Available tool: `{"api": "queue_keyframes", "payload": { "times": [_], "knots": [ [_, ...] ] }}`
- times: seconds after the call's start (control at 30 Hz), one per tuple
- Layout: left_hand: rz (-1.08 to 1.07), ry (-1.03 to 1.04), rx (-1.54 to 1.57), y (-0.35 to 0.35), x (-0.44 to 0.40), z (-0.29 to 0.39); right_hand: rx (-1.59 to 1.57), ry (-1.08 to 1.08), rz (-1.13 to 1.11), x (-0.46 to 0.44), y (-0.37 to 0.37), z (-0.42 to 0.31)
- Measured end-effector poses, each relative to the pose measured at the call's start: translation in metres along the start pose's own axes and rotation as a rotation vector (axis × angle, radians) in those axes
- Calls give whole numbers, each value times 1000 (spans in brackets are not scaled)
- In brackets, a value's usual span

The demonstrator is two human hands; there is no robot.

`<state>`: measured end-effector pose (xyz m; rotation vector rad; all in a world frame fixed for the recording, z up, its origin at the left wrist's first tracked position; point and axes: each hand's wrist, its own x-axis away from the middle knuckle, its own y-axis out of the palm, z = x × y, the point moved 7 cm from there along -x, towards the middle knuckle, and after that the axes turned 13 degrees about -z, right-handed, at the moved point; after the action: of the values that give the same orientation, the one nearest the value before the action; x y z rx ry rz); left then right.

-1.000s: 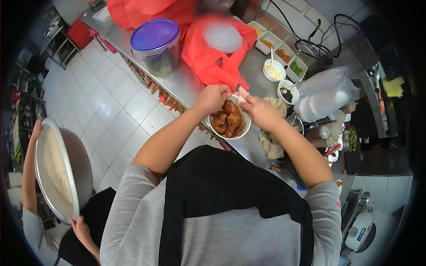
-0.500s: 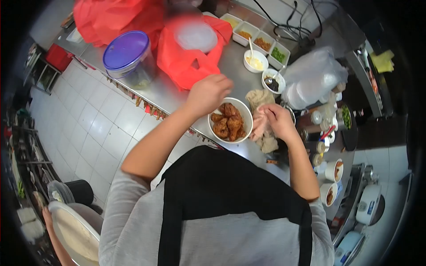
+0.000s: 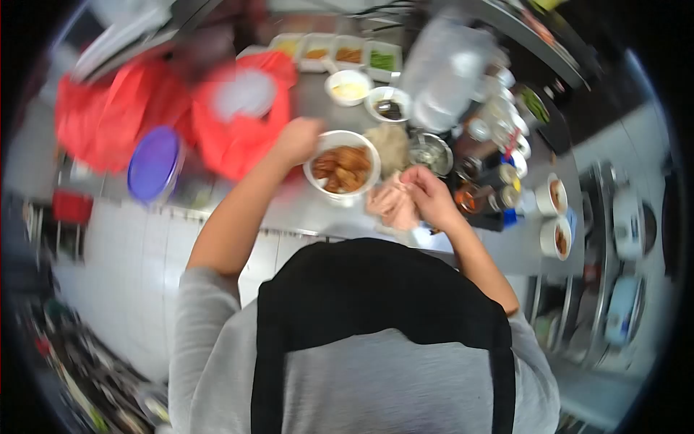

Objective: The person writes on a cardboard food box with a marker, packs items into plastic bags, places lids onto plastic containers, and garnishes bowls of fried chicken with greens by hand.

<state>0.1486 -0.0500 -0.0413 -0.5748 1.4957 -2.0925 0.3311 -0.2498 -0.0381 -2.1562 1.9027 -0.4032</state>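
My left hand (image 3: 300, 140), blurred by motion, hangs at the left rim of a white bowl (image 3: 342, 197). Its fingers look curled, but I cannot make out whether they hold anything. Inside the bowl lie several browned, glazed chicken pieces (image 3: 342, 171). To the right of the bowl, my right hand (image 3: 428, 194) pinches a thin, crumpled pinkish cloth (image 3: 394, 205) that hangs down from its fingertips. A beige cloth (image 3: 389, 148) lies on the steel counter just behind it.
Behind the bowl stand a bowl of yellowish food (image 3: 348, 88), a bowl of dark sauce (image 3: 388, 106) and white topping trays (image 3: 382, 58). Red bags (image 3: 238, 148) and a purple-lidded tub (image 3: 153, 165) are on the left. Jars (image 3: 506, 181) and two filled bowls (image 3: 553, 235) sit right.
The view has turned, so the counter appears shifted left and rotated. My left hand has moved from above the bowl's far rim to its left side. The pinkish cloth hangs nearer the bowl's front.
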Motion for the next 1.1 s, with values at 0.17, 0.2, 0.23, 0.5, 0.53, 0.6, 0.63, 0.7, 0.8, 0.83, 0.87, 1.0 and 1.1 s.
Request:
{"api": "queue_keyframes", "payload": {
  "times": [0.17, 0.2, 0.23, 0.5, 0.53, 0.6, 0.63, 0.7, 0.8, 0.83, 0.87, 1.0, 1.1],
  "knots": [
    [79, -244, 46, -11, -2, -67, 474, -179, 419, 38, -51, -65],
    [98, -276, 27, -16, 3, -64, 488, -216, 520, 56, -70, -82],
    [177, -297, 80, -21, 9, -64, 501, -257, 608, 74, -88, -96],
    [518, -78, 235, -51, 78, 21, 894, 546, 1182, 265, -323, 53],
    [515, -83, 241, -50, 86, 32, 922, 705, 1107, 285, -345, 100],
    [510, -114, 256, -44, 99, 48, 983, 976, 945, 311, -375, 177],
    [507, -135, 263, -41, 105, 54, 1018, 1088, 862, 314, -384, 197],
    [505, -182, 268, -39, 111, 67, 1020, 1199, 857, 309, -383, 199],
    [489, -265, 267, -34, 124, 72, 861, 1298, 837, 298, -393, 207],
    [501, -271, 279, -32, 129, 73, 780, 1321, 827, 295, -395, 216],
    [513, -275, 293, -31, 133, 75, 792, 1292, 860, 295, -400, 226],
    [491, -304, 613, 0, 147, 43, 798, 1158, 897, 311, -397, 249],
    [419, -395, 1135, 19, 141, 52, 851, 927, 988, 320, -394, 241]
  ]
}}
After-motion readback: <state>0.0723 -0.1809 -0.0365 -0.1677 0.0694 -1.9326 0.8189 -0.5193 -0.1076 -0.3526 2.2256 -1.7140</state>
